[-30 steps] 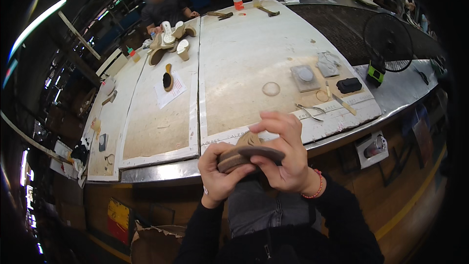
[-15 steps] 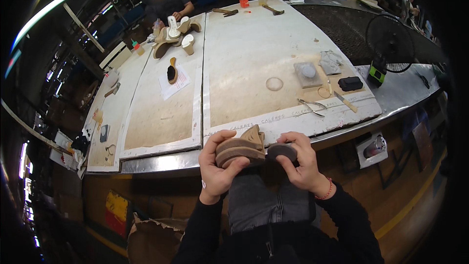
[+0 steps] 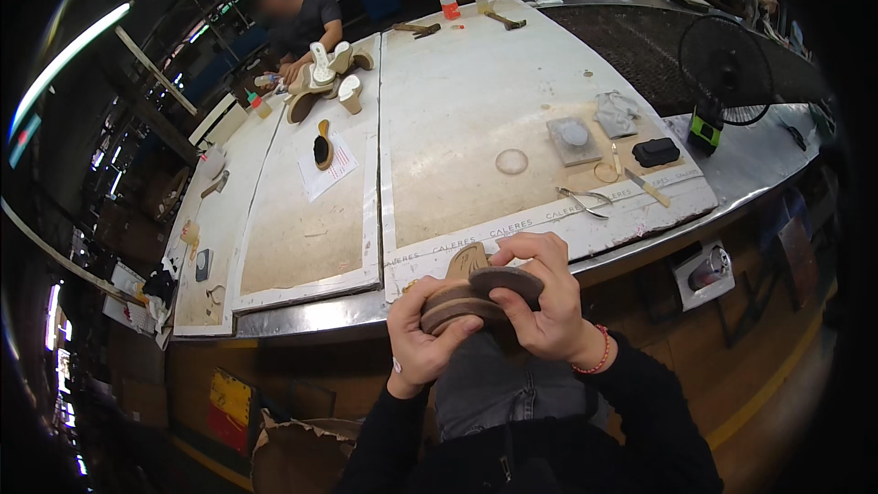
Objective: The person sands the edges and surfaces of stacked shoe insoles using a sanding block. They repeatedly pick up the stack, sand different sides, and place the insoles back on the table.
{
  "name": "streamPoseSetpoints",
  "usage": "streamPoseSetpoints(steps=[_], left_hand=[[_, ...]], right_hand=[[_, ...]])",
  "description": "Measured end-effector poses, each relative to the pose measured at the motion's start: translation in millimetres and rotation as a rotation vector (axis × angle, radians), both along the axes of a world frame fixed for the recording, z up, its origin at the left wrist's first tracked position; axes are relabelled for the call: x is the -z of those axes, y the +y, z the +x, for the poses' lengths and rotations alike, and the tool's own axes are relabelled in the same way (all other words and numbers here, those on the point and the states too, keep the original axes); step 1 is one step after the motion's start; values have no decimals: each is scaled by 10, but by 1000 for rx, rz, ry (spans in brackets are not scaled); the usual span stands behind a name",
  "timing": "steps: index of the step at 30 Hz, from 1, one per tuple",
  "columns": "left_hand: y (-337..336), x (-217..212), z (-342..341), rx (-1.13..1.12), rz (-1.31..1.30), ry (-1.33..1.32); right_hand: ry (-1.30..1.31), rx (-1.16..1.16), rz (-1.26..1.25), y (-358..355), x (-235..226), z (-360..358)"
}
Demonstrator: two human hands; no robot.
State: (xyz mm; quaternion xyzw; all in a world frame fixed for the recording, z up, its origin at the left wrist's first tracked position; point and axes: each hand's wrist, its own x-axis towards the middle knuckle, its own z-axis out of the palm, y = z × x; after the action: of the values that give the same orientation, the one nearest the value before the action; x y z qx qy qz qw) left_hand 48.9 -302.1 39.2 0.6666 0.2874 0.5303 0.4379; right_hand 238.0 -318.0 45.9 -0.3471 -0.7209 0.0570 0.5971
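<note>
Just off the table's near edge, my left hand (image 3: 419, 337) is wrapped round a tan and brown thick-soled shoe (image 3: 450, 311), thumb along its near side. My right hand (image 3: 556, 311) pinches a dark grey oval pad (image 3: 506, 282) between thumb and fingers. The pad is tilted and overlaps the right end of the shoe, hiding part of it. Whether pad and sole touch cannot be made out. Behind the pad rises a tan upper part of the shoe (image 3: 467, 260).
Pliers (image 3: 585, 202), a knife (image 3: 647, 187) and a black case (image 3: 657, 153) lie at the table's right. A fan (image 3: 727, 71) stands beyond them. A brush (image 3: 323, 148) rests on paper. A co-worker (image 3: 306, 23) sits behind several shoes (image 3: 320, 73); hammers (image 3: 506, 21) lie at the back.
My right hand has brought the pad left and up, from beside the shoe to over its right end. My left hand keeps hold of the shoe. The co-worker's arms have shifted.
</note>
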Motion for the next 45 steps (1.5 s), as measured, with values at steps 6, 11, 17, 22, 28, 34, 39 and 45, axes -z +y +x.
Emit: streamPoseSetpoints(steps=[6,11,17,22,28,34,39,45], left_hand=[[55,25,-74,-17,4,-123],[114,89,-106,-68,-21,-173],[437,344,-354,-27,-30,-412],[961,636,-162,192,-165,-646],[1412,816,-436,77,-312,-517],[1464,846,-452,-228,-302,-292],[1138,354,-85,-353,268,569],[1014,200,284,-159,532,956]], right_hand=[[64,-7,-37,28,-126,-22],[-35,-16,-10,243,-113,-137],[59,93,-347,243,596,230],[311,-13,-468,295,597,582],[-15,-215,-566,298,922,747],[-169,17,-485,402,1029,514],[17,40,-474,437,1071,396],[-25,56,-401,390,1035,396]])
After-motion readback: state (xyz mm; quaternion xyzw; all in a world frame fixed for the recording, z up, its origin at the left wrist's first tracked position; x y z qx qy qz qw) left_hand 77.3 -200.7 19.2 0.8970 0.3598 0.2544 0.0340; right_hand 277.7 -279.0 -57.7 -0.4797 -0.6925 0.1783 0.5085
